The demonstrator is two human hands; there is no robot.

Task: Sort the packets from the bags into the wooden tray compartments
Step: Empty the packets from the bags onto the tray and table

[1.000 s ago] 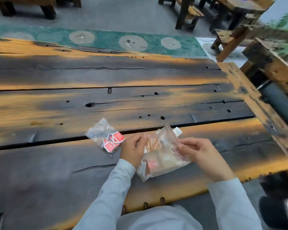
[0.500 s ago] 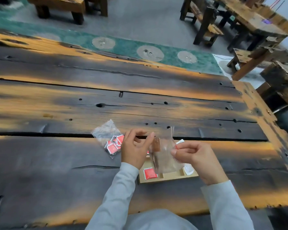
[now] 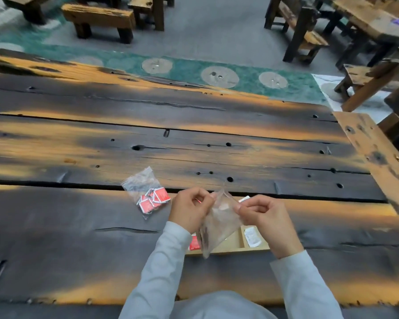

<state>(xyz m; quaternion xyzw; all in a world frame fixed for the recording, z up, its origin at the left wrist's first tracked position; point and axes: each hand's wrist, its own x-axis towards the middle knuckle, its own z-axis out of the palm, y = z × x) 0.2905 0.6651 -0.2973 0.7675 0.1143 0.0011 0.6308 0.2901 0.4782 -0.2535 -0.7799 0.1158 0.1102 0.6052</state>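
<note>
Clear plastic bag (image 3: 219, 224) pinched at its mouth between left hand (image 3: 190, 211) and right hand (image 3: 266, 221), hanging below fingertips over wooden tray (image 3: 236, 245). Bag of red packets (image 3: 149, 195) left of left-hand knuckles.

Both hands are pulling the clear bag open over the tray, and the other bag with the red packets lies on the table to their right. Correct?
Not quite. In the head view both hands, left and right, do hold the clear bag over the tray, but the bag of red packets lies to their left, not right.
</note>
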